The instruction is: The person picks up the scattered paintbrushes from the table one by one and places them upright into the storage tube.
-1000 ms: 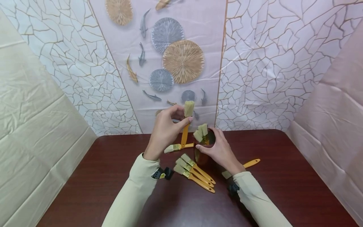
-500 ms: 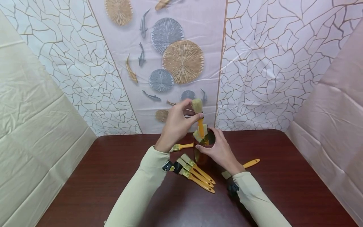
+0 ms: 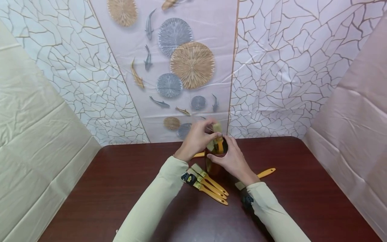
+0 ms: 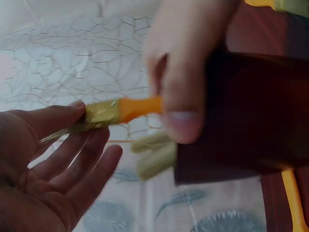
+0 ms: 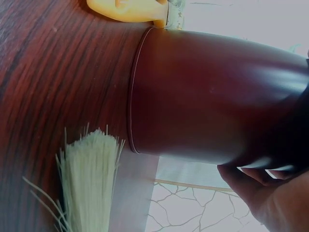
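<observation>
My left hand (image 3: 198,137) pinches a paintbrush (image 4: 137,108) by its metal ferrule, bristles up. The brush's yellow handle points down into a dark red cup (image 5: 207,96), its lower end hidden by the cup and my right hand. Around the cup's rim my right hand (image 3: 231,158) holds it upright on the table. Pale bristles of other paintbrushes (image 4: 157,159) stick out of the cup's mouth. Three paintbrushes (image 3: 211,186) lie side by side in front of the cup, their bristle ends partly covered by the left wrist's camera.
Right of the cup, a single paintbrush (image 3: 266,173) lies partly under my right wrist. Another yellow brush handle (image 3: 199,155) shows to the cup's left, mostly behind my left hand. The dark wooden table (image 3: 99,195) ends at a patterned cloth backdrop (image 3: 266,84).
My left hand has moved right and then down, bringing the paintbrush from left of the cup to over it, with the handle lowered into its mouth. My right hand stays on the cup.
</observation>
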{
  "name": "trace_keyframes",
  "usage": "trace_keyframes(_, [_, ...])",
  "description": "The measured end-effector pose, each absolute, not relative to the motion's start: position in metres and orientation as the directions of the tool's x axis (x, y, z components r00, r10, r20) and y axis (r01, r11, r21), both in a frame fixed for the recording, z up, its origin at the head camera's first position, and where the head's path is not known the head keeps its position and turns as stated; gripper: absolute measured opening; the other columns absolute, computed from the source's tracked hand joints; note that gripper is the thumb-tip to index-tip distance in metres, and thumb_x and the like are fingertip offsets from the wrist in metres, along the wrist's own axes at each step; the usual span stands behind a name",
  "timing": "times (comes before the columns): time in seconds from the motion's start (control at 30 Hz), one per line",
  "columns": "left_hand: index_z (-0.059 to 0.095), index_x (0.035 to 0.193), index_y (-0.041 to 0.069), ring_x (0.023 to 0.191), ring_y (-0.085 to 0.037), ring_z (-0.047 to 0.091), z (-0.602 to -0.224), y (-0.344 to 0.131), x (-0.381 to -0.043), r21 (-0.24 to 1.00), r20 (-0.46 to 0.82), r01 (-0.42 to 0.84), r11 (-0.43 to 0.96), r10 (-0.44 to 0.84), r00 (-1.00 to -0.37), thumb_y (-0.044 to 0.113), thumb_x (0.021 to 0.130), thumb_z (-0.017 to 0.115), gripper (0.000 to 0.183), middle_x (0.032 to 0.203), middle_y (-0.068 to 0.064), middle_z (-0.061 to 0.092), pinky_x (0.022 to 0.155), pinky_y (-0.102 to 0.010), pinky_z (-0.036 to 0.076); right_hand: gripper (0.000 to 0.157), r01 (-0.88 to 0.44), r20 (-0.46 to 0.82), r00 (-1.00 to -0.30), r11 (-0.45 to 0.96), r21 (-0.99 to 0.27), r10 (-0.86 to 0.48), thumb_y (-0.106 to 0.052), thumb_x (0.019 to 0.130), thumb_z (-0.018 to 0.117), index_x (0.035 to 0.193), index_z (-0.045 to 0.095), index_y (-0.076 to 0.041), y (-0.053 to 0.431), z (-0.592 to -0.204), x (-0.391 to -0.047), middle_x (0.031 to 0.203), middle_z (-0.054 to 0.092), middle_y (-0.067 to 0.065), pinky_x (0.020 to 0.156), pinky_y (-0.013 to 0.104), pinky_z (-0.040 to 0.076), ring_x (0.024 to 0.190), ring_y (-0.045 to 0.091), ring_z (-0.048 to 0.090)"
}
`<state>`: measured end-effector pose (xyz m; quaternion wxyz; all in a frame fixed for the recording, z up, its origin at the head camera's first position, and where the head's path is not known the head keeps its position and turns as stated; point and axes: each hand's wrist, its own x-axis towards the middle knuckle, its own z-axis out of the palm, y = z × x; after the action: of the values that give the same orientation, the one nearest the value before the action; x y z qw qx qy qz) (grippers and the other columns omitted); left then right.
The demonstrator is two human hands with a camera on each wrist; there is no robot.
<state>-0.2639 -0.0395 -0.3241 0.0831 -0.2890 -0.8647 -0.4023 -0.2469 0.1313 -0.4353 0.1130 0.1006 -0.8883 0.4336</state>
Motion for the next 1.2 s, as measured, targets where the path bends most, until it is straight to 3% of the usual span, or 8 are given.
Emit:
trace_keyframes(0.17, [0.075,0.120,0.011,0.097,-0.017,0.074,-0.336,-0.044,-0.268,0.536,0.335,0.638,0.553,0.554,-0.762,0.016,0.101,0.074,0.020,0.109,-0.004,0.077,0.082,-0.034,0.061,0.113,-0.288,0.298,-0.951,0.599,-0.747,-0.087,-0.063,0.081,0.085,0.165,0.031,-0.011,0.130,-0.434,-0.246,0.161,0.036,0.016,0.108,0.063,0.047,0.139,0.040,0.049])
trace_keyframes(0.33, [0.079,0.115,0.015,0.115,-0.017,0.071,-0.351,-0.053,-0.273,0.404,0.307,0.721,0.562,0.659,-0.686,0.020,0.104,0.071,0.015,0.123,-0.002,0.076,0.094,-0.036,0.058,0.110,-0.313,0.323,-0.942,0.592,-0.743,-0.093,-0.063,0.081,0.085,0.164,0.033,-0.012,0.129,-0.435,-0.247,0.159,0.039,0.015,0.108,0.062,0.047,0.139,0.039,0.050])
trace_keyframes(0.6, [0.080,0.108,0.024,0.119,-0.014,0.062,-0.354,-0.070,-0.268,0.276,0.268,0.754,0.596,0.706,-0.656,0.022,0.104,0.071,0.010,0.109,0.012,0.075,0.113,-0.054,0.036,0.103,-0.315,0.331,-0.939,0.614,-0.723,-0.093,-0.053,0.084,0.086,0.162,0.035,-0.009,0.130,-0.436,-0.249,0.157,0.040,0.018,0.102,0.058,0.051,0.130,0.039,0.053])
trace_keyframes(0.73, [0.080,0.110,0.023,0.127,-0.016,0.059,-0.355,-0.074,-0.264,0.278,0.265,0.763,0.584,0.717,-0.645,0.018,0.105,0.063,0.019,0.113,0.011,0.074,0.121,-0.058,0.027,0.100,-0.307,0.325,-0.942,0.621,-0.722,-0.088,-0.048,0.085,0.087,0.161,0.036,-0.009,0.131,-0.435,-0.249,0.160,0.037,0.018,0.101,0.059,0.051,0.131,0.040,0.052])
trace_keyframes(0.87, [0.078,0.119,0.020,0.129,-0.017,0.059,-0.357,-0.077,-0.262,0.313,0.321,0.772,0.554,0.703,-0.635,0.015,0.105,0.055,0.027,0.122,0.007,0.074,0.125,-0.057,0.023,0.104,-0.303,0.319,-0.944,0.615,-0.728,-0.086,-0.054,0.084,0.087,0.162,0.035,-0.010,0.131,-0.435,-0.249,0.159,0.038,0.018,0.105,0.061,0.049,0.135,0.042,0.051])
trace_keyframes(1.03, [0.073,0.128,0.011,0.131,-0.020,0.059,-0.359,-0.089,-0.259,0.415,0.416,0.756,0.507,0.633,-0.653,0.007,0.104,0.052,0.032,0.133,0.000,0.070,0.121,-0.049,0.034,0.109,-0.300,0.316,-0.945,0.614,-0.730,-0.086,-0.060,0.081,0.086,0.163,0.034,-0.011,0.131,-0.436,-0.247,0.158,0.040,0.018,0.107,0.061,0.048,0.135,0.040,0.052])
trace_keyframes(1.2, [0.064,0.141,0.013,0.135,-0.020,0.057,-0.359,-0.102,-0.249,0.537,0.397,0.643,0.546,0.509,-0.764,0.012,0.106,0.054,0.036,0.141,-0.002,0.065,0.113,-0.047,0.046,0.109,-0.298,0.310,-0.947,0.614,-0.731,-0.090,-0.059,0.081,0.087,0.163,0.034,-0.011,0.132,-0.433,-0.246,0.155,0.041,0.018,0.106,0.060,0.048,0.130,0.040,0.055])
